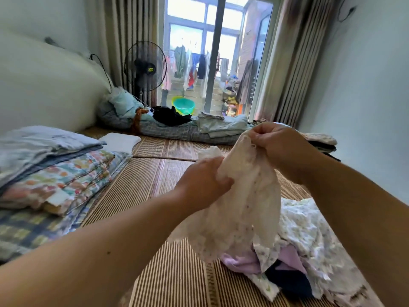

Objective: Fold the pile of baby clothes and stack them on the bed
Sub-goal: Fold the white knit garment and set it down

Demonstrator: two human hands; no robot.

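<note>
A cream baby garment with a small print hangs in the air above the bed's woven mat. My left hand grips its bunched left side. Higher and to the right, my right hand pinches its top edge. Below the garment, at the lower right, lies the loose pile of baby clothes, with white floral, lilac and dark navy pieces mixed together.
Folded quilts and blankets are stacked at the left. A white folded cloth lies behind them. Bedding and dark clothes line the far end, with folded items at the right, a fan and a glass door.
</note>
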